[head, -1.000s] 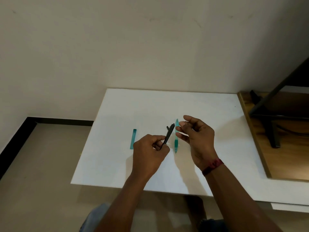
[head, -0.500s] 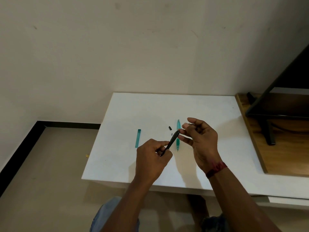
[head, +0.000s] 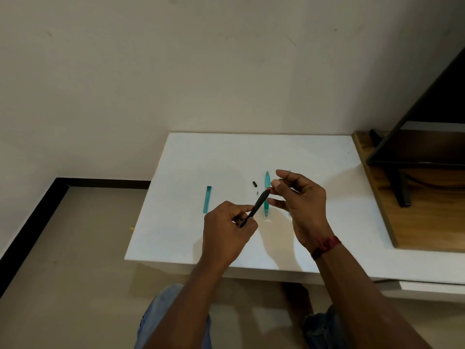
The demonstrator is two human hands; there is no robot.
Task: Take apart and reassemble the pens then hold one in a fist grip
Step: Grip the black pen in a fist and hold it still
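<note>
Barely moved: L hand [head: 226,230] still pinches black pen [head: 259,204], tilted up-right; R hand [head: 302,200] curled at its tip, grip unclear.

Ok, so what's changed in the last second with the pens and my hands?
The left hand has shifted the black pen slightly right and nearer you. It now crosses the teal pen, with its upper end almost at the right hand. Nothing was picked up or let go. The teal pen, teal strip and small black piece stay on the white table.
</note>
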